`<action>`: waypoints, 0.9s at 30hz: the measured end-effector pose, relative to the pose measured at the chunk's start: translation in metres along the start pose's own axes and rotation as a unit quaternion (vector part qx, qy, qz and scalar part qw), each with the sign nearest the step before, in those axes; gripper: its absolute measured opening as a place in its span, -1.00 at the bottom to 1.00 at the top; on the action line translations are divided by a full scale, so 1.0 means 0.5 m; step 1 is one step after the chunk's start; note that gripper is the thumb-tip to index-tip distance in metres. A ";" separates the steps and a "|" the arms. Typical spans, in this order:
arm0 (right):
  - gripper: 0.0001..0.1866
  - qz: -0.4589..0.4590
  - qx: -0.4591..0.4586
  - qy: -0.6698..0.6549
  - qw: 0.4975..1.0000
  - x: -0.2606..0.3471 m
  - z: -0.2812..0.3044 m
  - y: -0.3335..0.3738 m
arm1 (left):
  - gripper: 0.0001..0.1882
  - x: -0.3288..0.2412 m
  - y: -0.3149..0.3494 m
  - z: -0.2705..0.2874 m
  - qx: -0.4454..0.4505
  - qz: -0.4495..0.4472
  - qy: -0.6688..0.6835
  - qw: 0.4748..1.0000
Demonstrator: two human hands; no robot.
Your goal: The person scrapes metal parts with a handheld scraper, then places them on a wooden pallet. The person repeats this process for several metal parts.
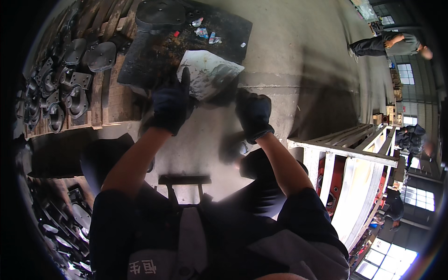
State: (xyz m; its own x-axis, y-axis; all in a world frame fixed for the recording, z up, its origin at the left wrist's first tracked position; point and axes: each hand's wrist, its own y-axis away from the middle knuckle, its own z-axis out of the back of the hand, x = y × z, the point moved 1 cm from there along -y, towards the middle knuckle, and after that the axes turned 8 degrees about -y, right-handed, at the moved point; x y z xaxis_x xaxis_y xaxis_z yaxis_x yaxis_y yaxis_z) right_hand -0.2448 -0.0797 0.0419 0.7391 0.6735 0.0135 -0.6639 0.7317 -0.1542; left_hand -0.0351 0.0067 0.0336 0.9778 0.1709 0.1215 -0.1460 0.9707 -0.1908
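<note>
My left hand (170, 108), in a dark glove, is at the near edge of a dark worn tabletop (154, 53). One digit stretches along the left edge of a white, black-stained sheet (210, 70); the other fingers merge into dark shadow. The sheet lies over the table's near right corner. To its right, my right hand (253, 115), also dark-gloved, hangs above the floor with its fingers curled. Whether anything is inside that hand is hidden. A dark shape shows beneath the sheet's lower edge, too dim to name.
A flat dark metal plate (161, 13), crumpled wrappers (202, 32) and a red bit (176, 34) lie on the table. Dark metal castings (77, 100) crowd wooden pallets at left. A pale slatted crate (345, 151) stands at right. A person (401, 44) stands far right.
</note>
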 end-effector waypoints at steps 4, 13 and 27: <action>-0.94 0.013 0.023 -0.030 0.999 0.021 -0.014 0.026 | -0.14 -0.005 0.002 -0.023 0.013 0.012 -0.024 1.000; -0.87 0.032 0.013 -0.095 0.995 0.052 0.023 0.024 | -0.12 -0.006 -0.001 0.002 0.051 0.015 0.013 0.999; -0.85 -0.172 0.047 -0.449 0.876 -0.034 0.029 -0.013 | -0.18 0.012 0.008 -0.012 -0.053 -0.006 0.088 0.995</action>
State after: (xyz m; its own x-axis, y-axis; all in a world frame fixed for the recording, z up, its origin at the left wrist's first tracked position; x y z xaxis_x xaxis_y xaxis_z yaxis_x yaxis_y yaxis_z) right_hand -0.2544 -0.0944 0.0572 0.5384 0.1924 0.8204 -0.4579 0.8841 0.0931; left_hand -0.0291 0.0103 0.0276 0.9921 0.1173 -0.0451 -0.1255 0.9476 -0.2939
